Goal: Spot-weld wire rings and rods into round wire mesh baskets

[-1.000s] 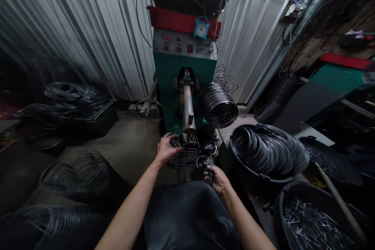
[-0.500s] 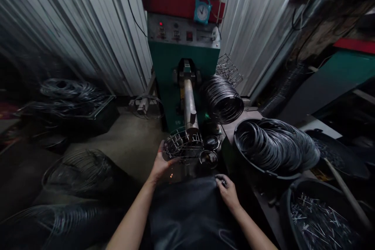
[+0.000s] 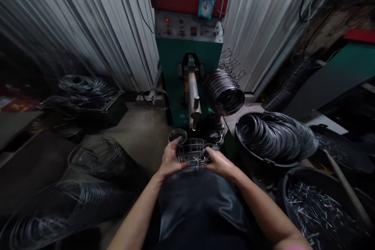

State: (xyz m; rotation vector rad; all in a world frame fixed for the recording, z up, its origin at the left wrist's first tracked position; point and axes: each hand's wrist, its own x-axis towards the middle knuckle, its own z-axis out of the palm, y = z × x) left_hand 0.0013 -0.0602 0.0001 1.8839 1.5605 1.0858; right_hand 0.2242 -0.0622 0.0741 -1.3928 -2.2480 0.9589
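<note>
A small round wire basket (image 3: 191, 155) sits between both hands, just above my dark apron. My left hand (image 3: 170, 161) grips its left rim with fingers curled round the wires. On the right rim, my right hand (image 3: 218, 162) is closed as well. Straight ahead stands a green welding machine (image 3: 187, 60) with a steel arm (image 3: 193, 99) pointing down toward the basket; the arm's tip hangs a little above and behind it. A small wire ring (image 3: 177, 135) lies just beyond my left hand.
A coil of wire rings (image 3: 225, 93) hangs right of the arm. A black tub of rings (image 3: 275, 137) and a tub of short wire pieces (image 3: 316, 213) stand at right. Stacked wire baskets (image 3: 96, 160) lie on the floor at left, before a corrugated wall.
The wire basket has come off the machine's arm and down toward my lap. My right hand left the apron edge and took hold of the basket's right rim.
</note>
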